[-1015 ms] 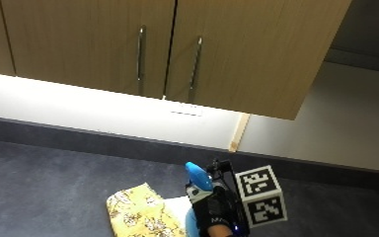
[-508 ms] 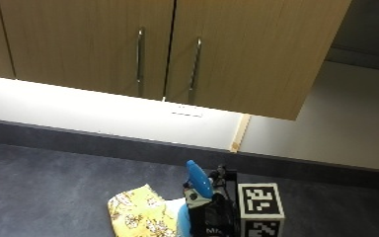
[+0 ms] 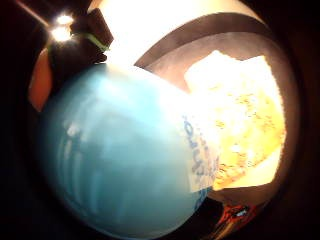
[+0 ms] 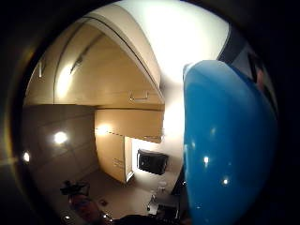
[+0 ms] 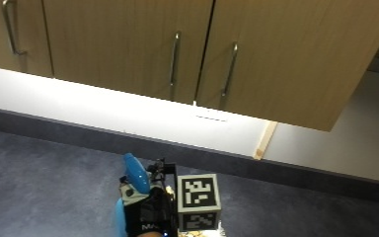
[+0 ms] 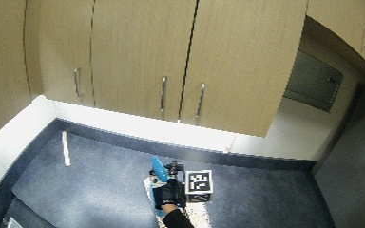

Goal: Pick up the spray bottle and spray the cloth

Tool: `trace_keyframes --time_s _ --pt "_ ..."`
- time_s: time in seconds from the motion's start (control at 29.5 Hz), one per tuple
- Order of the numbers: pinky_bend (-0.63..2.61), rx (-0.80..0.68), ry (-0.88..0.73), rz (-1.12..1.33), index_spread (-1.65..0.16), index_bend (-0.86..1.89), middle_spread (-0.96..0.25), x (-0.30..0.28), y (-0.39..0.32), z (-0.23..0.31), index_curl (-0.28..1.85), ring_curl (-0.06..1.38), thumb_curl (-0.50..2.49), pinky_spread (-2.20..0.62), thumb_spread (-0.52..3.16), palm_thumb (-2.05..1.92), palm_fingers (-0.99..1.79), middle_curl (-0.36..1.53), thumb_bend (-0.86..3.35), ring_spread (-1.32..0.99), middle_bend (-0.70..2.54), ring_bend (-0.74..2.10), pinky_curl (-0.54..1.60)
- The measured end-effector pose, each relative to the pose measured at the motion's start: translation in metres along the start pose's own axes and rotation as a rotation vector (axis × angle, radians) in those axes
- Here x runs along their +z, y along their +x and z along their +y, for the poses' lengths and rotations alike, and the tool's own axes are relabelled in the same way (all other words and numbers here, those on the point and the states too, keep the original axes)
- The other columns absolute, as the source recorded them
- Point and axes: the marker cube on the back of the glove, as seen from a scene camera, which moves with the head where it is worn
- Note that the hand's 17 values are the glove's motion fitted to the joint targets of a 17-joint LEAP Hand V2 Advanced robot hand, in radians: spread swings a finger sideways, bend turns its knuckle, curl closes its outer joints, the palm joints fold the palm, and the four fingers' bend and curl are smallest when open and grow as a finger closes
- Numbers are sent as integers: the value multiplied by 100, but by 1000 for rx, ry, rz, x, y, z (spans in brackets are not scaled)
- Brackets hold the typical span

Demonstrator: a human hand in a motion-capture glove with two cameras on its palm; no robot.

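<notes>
My gloved right hand (image 5: 147,218) grips the blue spray bottle (image 5: 134,174) upright, its fingers curled round the neck below the blue trigger head. The hand (image 6: 168,195) and the bottle (image 6: 159,170) stand over the yellow patterned cloth (image 6: 149,183), which lies flat on the dark counter (image 6: 81,180). In the little finger side palm view the bottle's pale blue body (image 3: 125,160) fills much of the picture, with the cloth (image 3: 245,115) close beyond it. The thumb side palm view shows the bottle's blue head (image 4: 225,145) against the cabinets. In the outside view the hand and bottle hide nearly all of the cloth.
Wooden wall cabinets (image 5: 176,54) with metal handles hang above a white backsplash (image 5: 78,103). A pale wooden strip (image 6: 65,148) lies on the counter at the far left. A dark wall panel (image 6: 312,76) sits to the right.
The outside camera has shifted. Against the cabinets, my hand with the bottle has moved left, from beside the cloth to over it, and now covers the cloth in that view.
</notes>
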Motion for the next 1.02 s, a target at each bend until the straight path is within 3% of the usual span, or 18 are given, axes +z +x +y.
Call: trace_keyframes --time_s 0.24,0.74,1.02 --pt "13 -36 -36 -56 -14 39 -2 31 -7 -2 67 49 79 22 64 124 105 62 0 -2 25 28 17" --pt "13 11 7 -26 -14 37 -1 14 69 1 67 49 80 22 65 124 105 63 0 -3 26 28 15" --pt "13 9 17 -15 -14 37 -1 17 74 3 68 49 81 22 66 124 105 63 -1 -3 27 28 14"
